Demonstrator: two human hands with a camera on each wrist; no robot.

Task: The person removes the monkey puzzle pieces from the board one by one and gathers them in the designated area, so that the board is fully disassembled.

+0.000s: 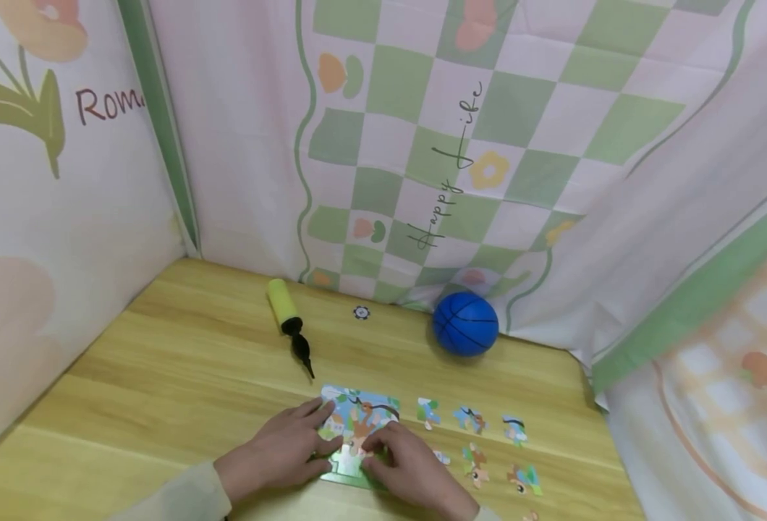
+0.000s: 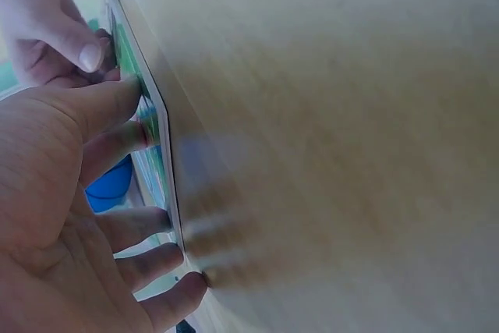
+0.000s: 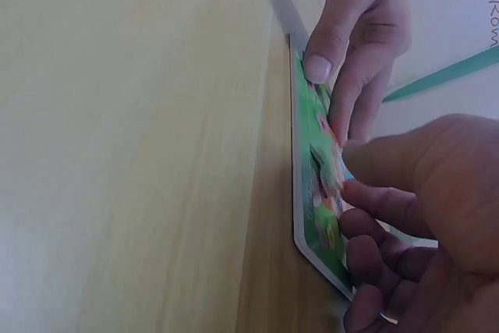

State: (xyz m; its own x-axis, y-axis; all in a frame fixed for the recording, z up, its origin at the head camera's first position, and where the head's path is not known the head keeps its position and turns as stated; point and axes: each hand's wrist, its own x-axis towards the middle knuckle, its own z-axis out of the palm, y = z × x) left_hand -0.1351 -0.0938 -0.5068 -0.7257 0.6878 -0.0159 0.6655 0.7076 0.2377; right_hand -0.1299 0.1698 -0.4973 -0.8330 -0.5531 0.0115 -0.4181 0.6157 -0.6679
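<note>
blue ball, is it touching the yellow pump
No, the blue ball sits apart from the yellow pump, with bare table between them.

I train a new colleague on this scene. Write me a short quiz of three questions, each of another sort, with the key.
1. True or false: both hands rest on the puzzle board.
2. Multiple choice: where does the blue ball lie? A) on the puzzle board B) at the back of the table, against the cloth wall C) in the left hand
3. Fill in: the loose puzzle pieces lie on the side of the ____ hand.

Key:
1. True: the left hand and the right hand both lie on the board.
2. B
3. right
</note>
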